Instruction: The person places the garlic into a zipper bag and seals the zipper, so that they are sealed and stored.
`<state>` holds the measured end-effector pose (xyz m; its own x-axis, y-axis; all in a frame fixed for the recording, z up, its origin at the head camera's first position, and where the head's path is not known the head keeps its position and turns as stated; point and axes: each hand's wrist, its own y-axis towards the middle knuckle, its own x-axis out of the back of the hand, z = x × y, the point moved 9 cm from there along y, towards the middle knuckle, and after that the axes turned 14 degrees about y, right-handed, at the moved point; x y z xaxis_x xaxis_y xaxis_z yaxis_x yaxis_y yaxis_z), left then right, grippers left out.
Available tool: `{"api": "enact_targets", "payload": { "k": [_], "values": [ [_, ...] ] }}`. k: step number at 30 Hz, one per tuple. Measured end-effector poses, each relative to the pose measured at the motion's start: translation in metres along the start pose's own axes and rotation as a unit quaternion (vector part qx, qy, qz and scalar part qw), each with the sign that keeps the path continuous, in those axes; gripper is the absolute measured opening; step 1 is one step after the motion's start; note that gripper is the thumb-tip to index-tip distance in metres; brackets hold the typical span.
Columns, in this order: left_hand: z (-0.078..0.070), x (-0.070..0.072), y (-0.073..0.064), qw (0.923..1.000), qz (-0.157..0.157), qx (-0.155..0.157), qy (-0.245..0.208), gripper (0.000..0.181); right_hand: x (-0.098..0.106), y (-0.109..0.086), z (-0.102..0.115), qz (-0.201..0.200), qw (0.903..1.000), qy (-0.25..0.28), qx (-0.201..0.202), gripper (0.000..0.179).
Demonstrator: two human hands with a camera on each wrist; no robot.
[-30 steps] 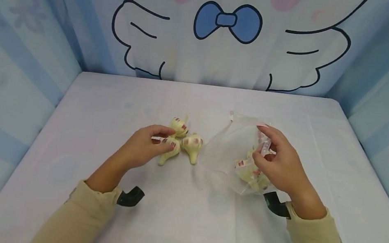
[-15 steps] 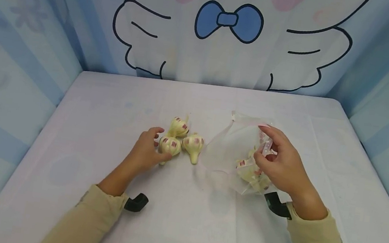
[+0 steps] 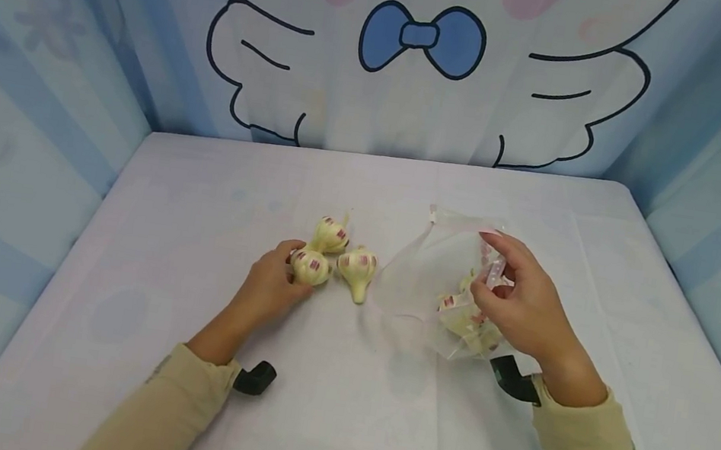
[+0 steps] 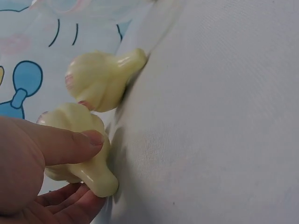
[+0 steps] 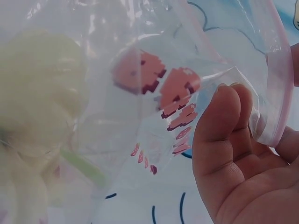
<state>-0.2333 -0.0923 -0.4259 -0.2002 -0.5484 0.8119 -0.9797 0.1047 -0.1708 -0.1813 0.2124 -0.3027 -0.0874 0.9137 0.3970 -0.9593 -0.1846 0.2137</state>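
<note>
My left hand [image 3: 270, 285] grips the nearest pale yellow garlic bulb [image 3: 310, 268], thumb on one side and fingers on the other. In the left wrist view its stem [image 4: 100, 179] points down toward the white cloth. Two more garlic bulbs lie close by, one just behind [image 3: 331, 237] and one to the right [image 3: 357, 271]. My right hand [image 3: 526, 302] pinches the edge of a clear zip bag [image 3: 411, 278] with red printed marks. Inside the bag sit further garlic bulbs [image 3: 467, 325], blurred by the plastic; how many cannot be made out.
A white cloth [image 3: 335, 406] covers the table. Its far edge meets a curtain with a cartoon figure and a blue bow [image 3: 421, 37]. Pale blue curtains [image 3: 17, 154] stand on both sides. Each sleeve cuff carries a dark mount [image 3: 256, 378].
My left hand drew back from the nearest garlic bulb, then came round its near left side and took hold. That bulb shifted slightly left. My right hand and the bag stay nearly still.
</note>
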Motion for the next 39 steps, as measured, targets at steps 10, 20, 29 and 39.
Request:
{"api": "enact_targets", "payload": {
  "k": [10,20,29,39],
  "values": [
    [0.016,0.009,-0.005,0.9992,0.018,0.033,0.015,0.077,-0.001,0.001,0.000,-0.001,1.0000,-0.005,0.000,0.059],
    [0.005,0.045,-0.017,0.9988,-0.014,0.044,0.017,0.055,0.001,0.000,0.001,0.000,1.0000,-0.002,-0.001,0.060],
    [-0.019,0.058,-0.029,0.9994,-0.028,0.000,0.020,0.054,0.000,-0.001,0.000,-0.001,1.0000,-0.002,-0.005,0.060],
    [-0.069,0.068,-0.050,0.9815,-0.101,-0.161,0.023,0.034,-0.001,0.000,0.000,0.002,1.0000,0.005,-0.003,0.059]
  ]
}}
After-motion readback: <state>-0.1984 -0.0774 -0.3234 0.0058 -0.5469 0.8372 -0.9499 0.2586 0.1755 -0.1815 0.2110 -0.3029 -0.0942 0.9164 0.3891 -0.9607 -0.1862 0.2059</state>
